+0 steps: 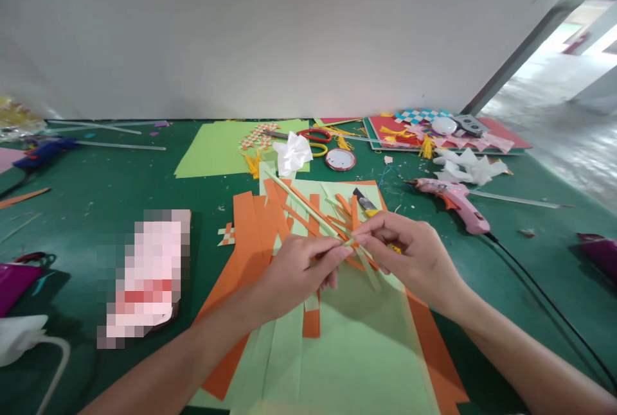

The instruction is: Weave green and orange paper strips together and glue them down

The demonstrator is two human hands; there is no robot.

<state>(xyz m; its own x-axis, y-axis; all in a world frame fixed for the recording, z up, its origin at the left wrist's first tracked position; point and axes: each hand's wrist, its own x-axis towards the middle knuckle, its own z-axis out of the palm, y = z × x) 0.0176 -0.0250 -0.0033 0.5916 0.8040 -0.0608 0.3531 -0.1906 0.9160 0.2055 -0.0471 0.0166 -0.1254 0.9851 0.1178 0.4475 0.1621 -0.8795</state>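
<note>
Pinch grip: our left hand (308, 267) and right hand (414, 248) grasp narrow paper strips (348, 243) between their fingertips, above the green sheet (366, 338). We judge them light, flexible, easily creased; best taken by flat faces beside this pinch.

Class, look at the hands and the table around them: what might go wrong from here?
The cutter lies partly under the right hand, among loose strips; fingers reaching for paper could brush its dark tip.

The pink glue gun lies nearby, nozzle toward the papers. Whether it is hot cannot be told; if so, a stray knuckle might get burned.

The narrow paper strip pinched between the left hand and right could crease or tear if pulled hard.
</note>
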